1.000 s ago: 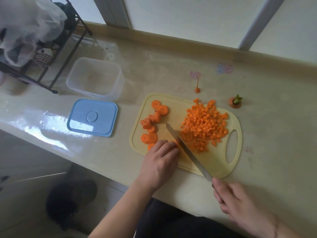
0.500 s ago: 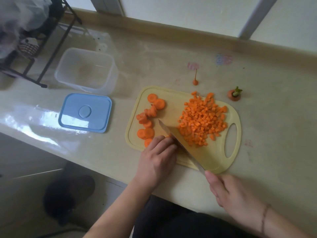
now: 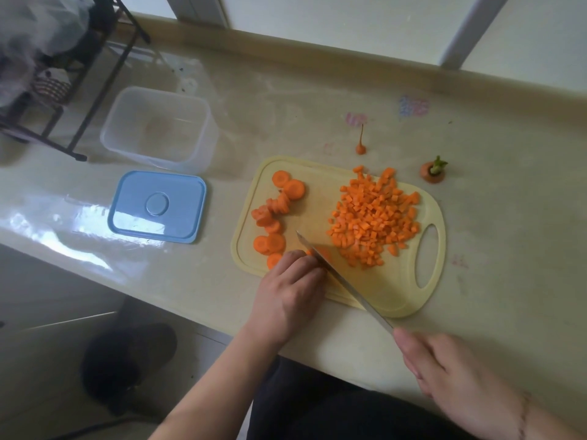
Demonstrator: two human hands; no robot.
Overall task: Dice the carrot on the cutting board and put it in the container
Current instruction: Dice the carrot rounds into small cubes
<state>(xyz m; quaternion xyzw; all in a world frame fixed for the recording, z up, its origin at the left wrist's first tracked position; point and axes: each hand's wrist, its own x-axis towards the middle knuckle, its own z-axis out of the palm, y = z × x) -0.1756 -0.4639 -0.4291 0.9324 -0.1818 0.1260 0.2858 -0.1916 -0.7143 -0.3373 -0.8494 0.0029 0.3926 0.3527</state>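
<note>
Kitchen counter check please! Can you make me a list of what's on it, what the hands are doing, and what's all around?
Surface: pale glossy counter, crayon-like marks.
Job's things: diced carrot and carrot slices on yellow cutting board; container holds no carrot, blue lid off.
Clutter: carrot top, carrot tip.
Hands: left hand steadies carrot; right hand holds knife.
Cables: nothing seen.
Surroundings: black rack, window frame.

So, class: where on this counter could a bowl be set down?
Bare counter lies between the container and the carrot tail, and right of the cutting board. The board itself is crowded with slices, dice and knife.
</note>
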